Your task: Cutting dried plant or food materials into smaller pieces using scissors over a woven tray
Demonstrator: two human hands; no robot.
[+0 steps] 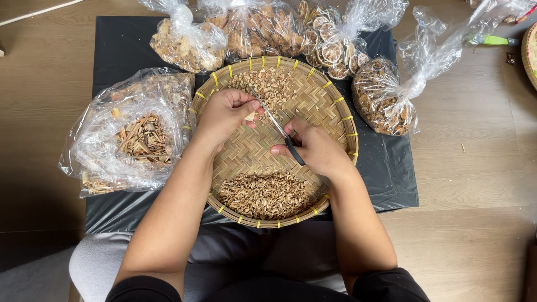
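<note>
Snipping goes best if the left hand pinches the small pale dried piece steady over the round woven bamboo tray while the right hand, gripping black-handled scissors, cuts clear of fingertips

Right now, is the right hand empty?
No, the right hand grips scissors over the woven tray.
</note>
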